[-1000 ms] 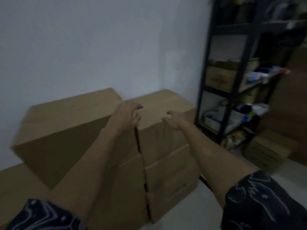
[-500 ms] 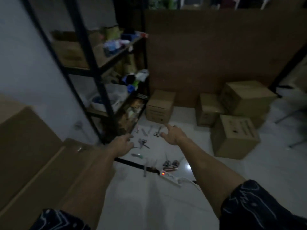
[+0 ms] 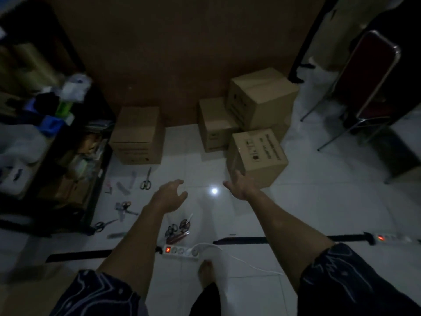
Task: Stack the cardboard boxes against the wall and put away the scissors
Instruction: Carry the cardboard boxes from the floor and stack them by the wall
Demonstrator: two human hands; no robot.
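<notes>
Several cardboard boxes stand on the white tiled floor. The nearest box (image 3: 258, 153) has black print on top, and my right hand (image 3: 241, 184) hovers open just in front of its near corner. Behind it sit a larger box (image 3: 262, 96) and a lower box (image 3: 213, 124). Another box (image 3: 137, 135) stands to the left by the brown wall. My left hand (image 3: 169, 198) is open above the floor, holding nothing. Several pairs of scissors lie scattered: one pair (image 3: 146, 180) near the left box, another (image 3: 124, 207), a dark pair (image 3: 102, 225), and a pile (image 3: 177, 231).
A black shelf rack (image 3: 52, 133) full of clutter lines the left side. A white power strip (image 3: 181, 252) with a lit red switch and cord lies near my bare foot (image 3: 206, 272). A folding chair (image 3: 373, 80) stands at the right. Black strips cross the floor.
My view has swung right from the stacked boxes by the white wall to the floor with loose boxes and scissors. Both hands left the stack and now reach forward, empty.
</notes>
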